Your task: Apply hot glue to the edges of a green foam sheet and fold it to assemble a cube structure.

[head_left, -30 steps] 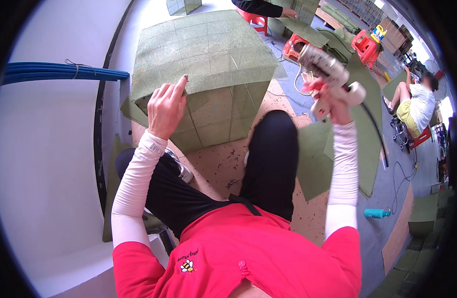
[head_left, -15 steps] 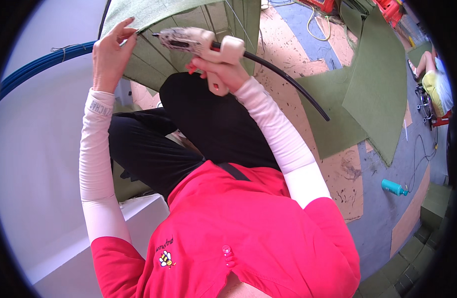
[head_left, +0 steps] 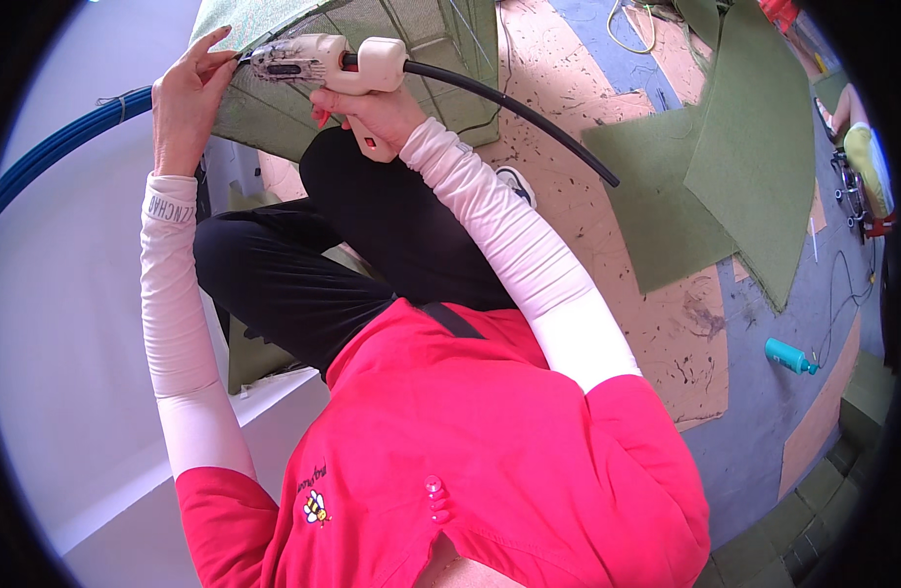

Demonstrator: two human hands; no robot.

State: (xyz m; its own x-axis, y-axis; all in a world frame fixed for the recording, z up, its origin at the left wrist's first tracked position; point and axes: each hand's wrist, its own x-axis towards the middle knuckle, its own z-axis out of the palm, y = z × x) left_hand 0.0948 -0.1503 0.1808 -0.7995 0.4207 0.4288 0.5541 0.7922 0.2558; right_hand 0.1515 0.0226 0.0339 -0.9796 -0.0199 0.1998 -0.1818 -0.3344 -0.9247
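- Right hand [head_left: 377, 110]: wrapped firmly around the handle of a white pistol-shaped glue gun [head_left: 298, 61] with a dark-smeared barrel; whether the trigger is pressed cannot be told
- Left hand [head_left: 186, 103]: thumb and forefinger a narrow gap apart at the nozzle; whether they pinch the mesh between them cannot be told
- Position of work: the green mesh-covered box [head_left: 274, 113] stands ahead of the knees, its upper near corner close to the left fingertips, with the nozzle pointing at that corner
- Feed: a flexible black rod [head_left: 514, 106] leaves the rear of the tool and curves off to the right, its far end free
- Judgement on method: the tip should sit close along the mesh edge, wrist steady, with short, even trigger pressure
- Judgement on safety: the left thumb lies very near the nozzle; holding the edge a little to one side would lower the burn risk
- Judgement on feed: the rod should hang without kinking or snagging
- Surroundings: flat green mesh panels [head_left: 666, 196] lie on the floor to the right, a teal plastic bottle [head_left: 789, 356] beyond; a bundle of blue rods [head_left: 68, 134] runs beside the left hand
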